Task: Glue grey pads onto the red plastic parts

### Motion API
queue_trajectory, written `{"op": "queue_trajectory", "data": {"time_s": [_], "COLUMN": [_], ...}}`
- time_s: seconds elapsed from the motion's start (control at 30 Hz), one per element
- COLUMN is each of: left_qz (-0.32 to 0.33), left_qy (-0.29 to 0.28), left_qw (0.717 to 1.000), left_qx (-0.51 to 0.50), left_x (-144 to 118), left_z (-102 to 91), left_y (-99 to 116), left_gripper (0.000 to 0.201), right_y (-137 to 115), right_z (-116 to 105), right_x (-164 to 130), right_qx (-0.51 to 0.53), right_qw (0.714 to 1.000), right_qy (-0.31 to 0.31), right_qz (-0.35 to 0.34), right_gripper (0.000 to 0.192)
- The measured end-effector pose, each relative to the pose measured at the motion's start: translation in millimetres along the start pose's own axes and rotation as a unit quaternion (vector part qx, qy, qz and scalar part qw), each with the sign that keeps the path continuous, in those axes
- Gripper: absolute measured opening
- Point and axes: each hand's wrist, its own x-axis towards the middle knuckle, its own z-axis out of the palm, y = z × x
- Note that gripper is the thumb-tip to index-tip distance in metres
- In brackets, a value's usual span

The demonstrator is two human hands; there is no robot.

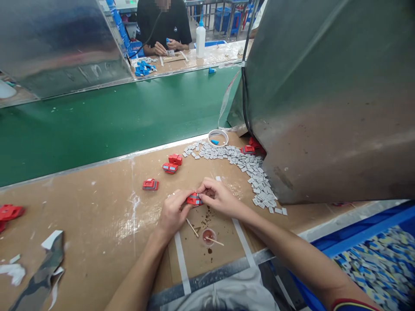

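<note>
Between my two hands is a small red toy car (193, 199) with grey and light-blue patches. My left hand (173, 211) grips its left side, fingers closed. My right hand (215, 196) pinches at the car's right end, and its fingertips hide what they touch there. Just below sits a small cup (208, 236) of reddish-brown liquid with a cotton swab (216, 242) leaning in it. Another swab (192, 228) lies to the cup's left, and brown drops spot the cardboard around it. More red cars (170, 168) stand farther up the table.
Many small grey plates (256, 172) spread in an arc at right, by a tape roll (218, 138). A large metal housing (330, 99) overhangs the right side. Beyond the green conveyor belt (97, 116), a person (164, 30) handles small parts near a white bottle (200, 41).
</note>
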Motion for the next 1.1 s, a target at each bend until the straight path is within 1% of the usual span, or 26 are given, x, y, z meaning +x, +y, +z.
{"op": "queue_trajectory", "data": {"time_s": [0.07,0.1,0.17,0.33,0.53,0.7,0.8,0.87,0.93,1.0,1.03,1.1], "left_qz": [0.023,0.025,0.026,0.043,0.064,0.091,0.125,0.136,0.12,0.08,0.056,0.009], "left_qy": [0.004,0.004,0.004,-0.017,-0.03,-0.035,-0.027,-0.015,-0.002,0.013,0.022,0.034], "left_qw": [1.0,0.999,0.999,0.999,0.997,0.995,0.99,0.987,0.991,0.996,0.998,0.999], "left_qx": [0.015,0.019,0.02,0.003,0.012,0.03,0.067,0.08,0.065,0.034,0.016,-0.023], "left_x": [1.0,1.5,2.4,4.6,8.2,5.4,4.4,5.2,6.3,6.6,6.5,5.8], "left_z": [-3.7,-5.7,-9.2,-14.7,-21.5,-25.4,-27.2,-28.7,-30.2,-30.6,-30.3,-28.9], "left_y": [0.2,0.5,1.4,3.0,7.0,14.9,18.4,20.4,21.8,21.8,21.0,18.5], "left_gripper": [0.024,0.025,0.025,0.022,0.021,0.032,0.034,0.032,0.031,0.032,0.031,0.027], "right_y": [1.7,1.8,0.5,-3.7,-4.8,-9.4,-10.8,-11.4,-11.7,-11.0,-10.2,-7.5], "right_z": [-1.3,-2.2,-4.0,-4.9,-1.4,-0.2,0.9,1.5,2.2,3.7,4.9,8.2], "right_x": [1.9,2.2,1.9,-1.0,-1.9,-7.0,-9.4,-9.2,-7.7,-5.8,-5.0,-4.0], "right_qx": [0.043,0.056,0.062,0.061,0.112,0.147,0.162,0.17,0.185,0.2,0.209,0.231], "right_qw": [0.999,0.998,0.997,0.997,0.99,0.975,0.972,0.973,0.975,0.976,0.974,0.967], "right_qy": [-0.013,-0.022,-0.036,-0.05,-0.061,-0.106,-0.116,-0.112,-0.091,-0.063,-0.059,-0.074], "right_qz": [0.005,0.009,0.014,0.024,0.068,0.128,0.126,0.108,0.08,0.063,0.064,0.08], "right_gripper": [0.004,0.007,0.012,0.016,0.025,0.037,0.041,0.041,0.039,0.039,0.042,0.047]}}
